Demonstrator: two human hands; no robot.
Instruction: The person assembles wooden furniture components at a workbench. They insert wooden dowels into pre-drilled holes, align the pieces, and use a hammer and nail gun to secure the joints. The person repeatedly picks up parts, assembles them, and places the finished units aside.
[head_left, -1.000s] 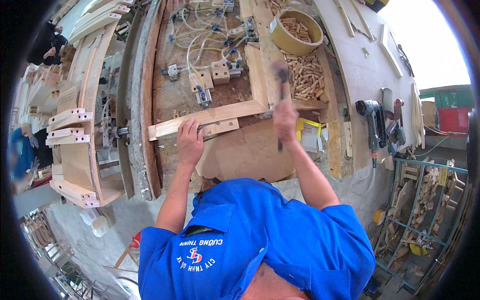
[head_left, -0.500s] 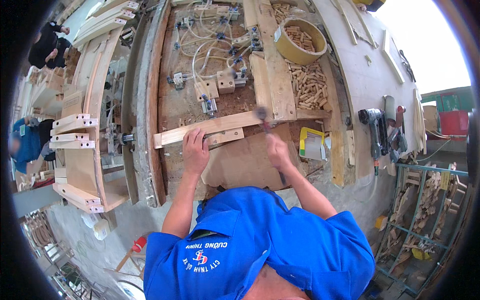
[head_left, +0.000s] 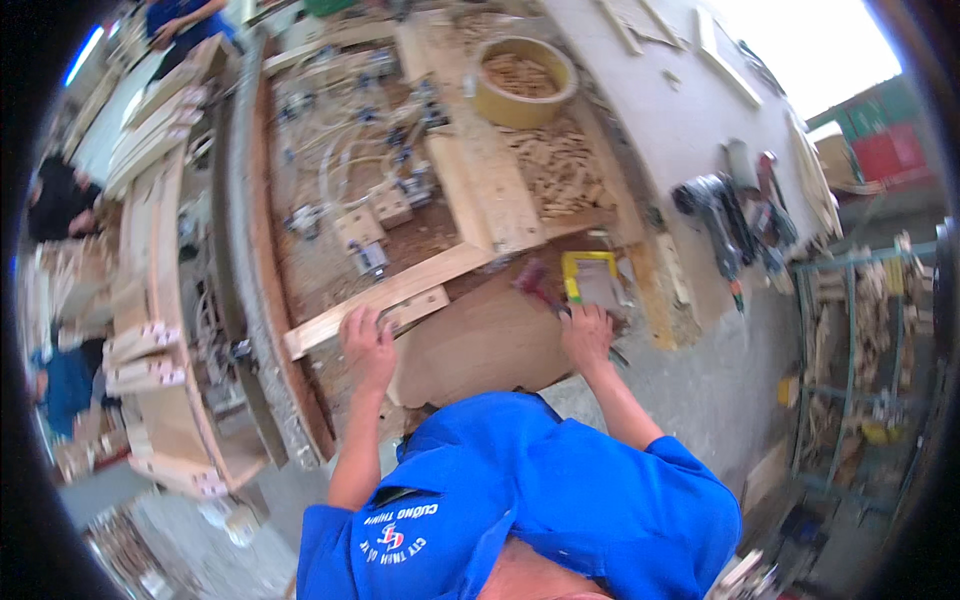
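Note:
A long pale wooden rail (head_left: 400,292) lies slantwise across the front of the bench frame, with a shorter wooden block (head_left: 420,306) against its near side. My left hand (head_left: 368,350) has its fingers curled over the rail's near edge, beside the block. Low over a brown cardboard sheet (head_left: 470,345) is a hammer (head_left: 531,276), its head toward the middle of the bench. My right hand (head_left: 588,338) is closed around its handle, close to a yellow-edged case (head_left: 590,270). Motion blurs the picture, and the grip is partly hidden.
Beyond the rail are clear hoses and pneumatic fittings (head_left: 350,160). A yellow round tub (head_left: 522,105) of dowels stands above a heap of loose dowels (head_left: 560,170). A nail gun (head_left: 715,225) lies on the right-hand table. Stacked wooden parts (head_left: 145,355) and other people are at left.
My right hand and the hammer have come down and away from the rail's right end, toward the yellow-edged case. My left hand stays at the rail. The whole view has turned and shifted.

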